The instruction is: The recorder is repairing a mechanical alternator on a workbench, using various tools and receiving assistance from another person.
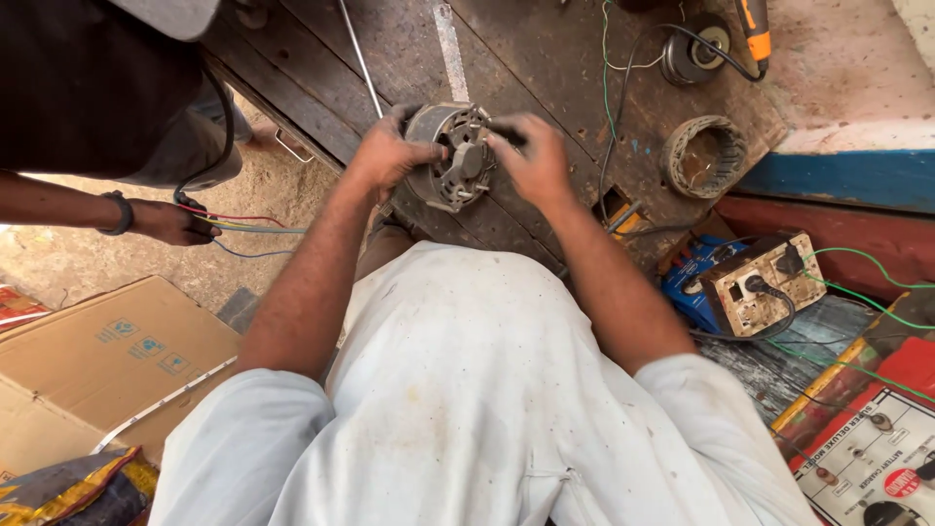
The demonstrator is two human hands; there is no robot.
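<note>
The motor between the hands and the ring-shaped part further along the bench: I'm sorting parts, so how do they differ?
The motor is gripped by the left hand and right hand; the ring-shaped part lies untouched. The motor has a closed, slotted end cover; the ring-shaped part is hollow through its middle. The motor is tilted; the ring lies flat. Both are round, grey and worn.

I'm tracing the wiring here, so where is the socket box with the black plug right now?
The socket box sits at the right of the head view, below the wooden workbench, beside a blue box.
</note>
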